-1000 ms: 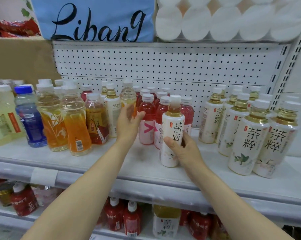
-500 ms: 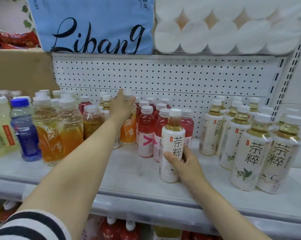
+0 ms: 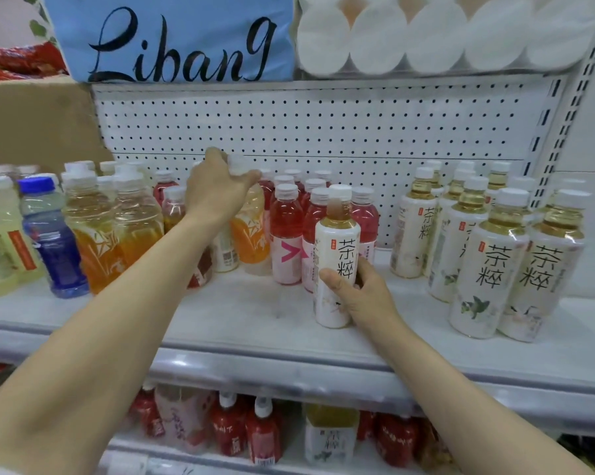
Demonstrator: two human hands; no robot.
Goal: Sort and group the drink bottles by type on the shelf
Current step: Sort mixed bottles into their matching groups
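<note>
1. Two hands are busy at once, so attention is split. The left hand (image 3: 217, 192), at centre-left of the frame, curls its grip over the cap and neck of an orange bottle (image 3: 251, 231) standing in the back row. The right hand (image 3: 361, 296), at centre, wraps thumb and fingers round a white tea bottle (image 3: 337, 255) that stands on the shelf (image 3: 255, 310).
2. Lifted by its top alone, the orange bottle could swing and knock the red bottles (image 3: 285, 234) just beside it on the right, or the small bottles under the forearm.
3. The left forearm crosses low over the front row; pulled back carelessly, it may tip the orange-labelled bottles (image 3: 94, 234) at left.
4. The tea bottle stands touching the red group. Dragged rather than lifted, it could topple them like skittles.
5. Its matching group of tea bottles (image 3: 487, 265) stands at right of the frame, packed close; pushing one more in may shove a front bottle toward the shelf edge.
</note>
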